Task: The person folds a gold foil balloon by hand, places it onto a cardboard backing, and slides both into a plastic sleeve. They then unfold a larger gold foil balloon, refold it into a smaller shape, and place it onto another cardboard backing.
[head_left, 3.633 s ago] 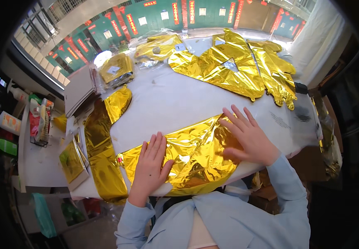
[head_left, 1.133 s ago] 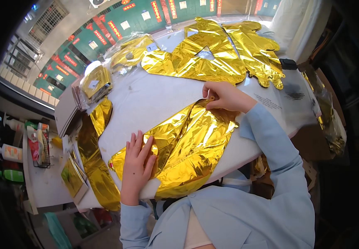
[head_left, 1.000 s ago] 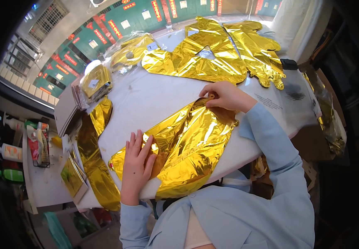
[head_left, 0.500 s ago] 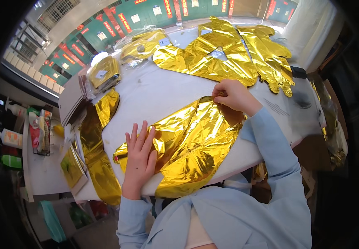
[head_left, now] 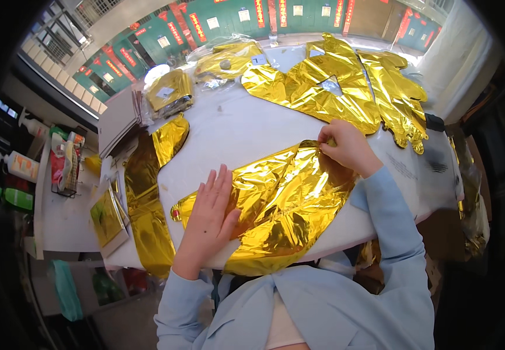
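The left hand (head_left: 210, 214) lies flat and spread, fingers wide, pressing down the near left part of a crumpled gold foil sheet (head_left: 281, 204) at the front edge of the white table (head_left: 235, 131). The right hand (head_left: 346, 147) is closed in a pinch on the sheet's far edge. Just beyond that hand, a bigger spread of gold foil (head_left: 334, 87) covers the far side of the table. A folded gold strip (head_left: 144, 204) hangs over the left edge, and bottles (head_left: 19, 166) stand on a side shelf further left.
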Motion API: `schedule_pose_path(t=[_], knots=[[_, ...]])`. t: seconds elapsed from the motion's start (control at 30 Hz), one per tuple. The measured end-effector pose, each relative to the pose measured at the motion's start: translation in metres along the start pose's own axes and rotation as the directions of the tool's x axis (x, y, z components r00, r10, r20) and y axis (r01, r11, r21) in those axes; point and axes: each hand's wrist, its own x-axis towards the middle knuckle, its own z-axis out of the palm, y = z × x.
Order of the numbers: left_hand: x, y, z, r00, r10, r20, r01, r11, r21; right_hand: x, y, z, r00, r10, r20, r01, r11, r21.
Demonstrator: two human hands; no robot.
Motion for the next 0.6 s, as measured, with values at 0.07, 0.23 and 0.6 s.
schedule_pose_path(t=[0.07,0.23,0.6], knots=[[-0.001,-0.001,0.008,0.982,-0.022,0.186,-0.003,0.991,0.134,0.0,-0.002,-0.001,1.0,-0.003,0.0,0.003,1.0,-0.004],[-0.008,-0.011,0.027,0.99,-0.01,0.138,-0.022,0.975,0.222,0.002,-0.003,-0.003,1.0,0.015,0.024,-0.015,1.0,0.004],[-0.011,-0.013,0.028,0.994,0.004,0.109,-0.031,0.969,0.246,-0.023,-0.106,0.032,0.807,-0.516,0.286,0.543,0.84,-0.019]])
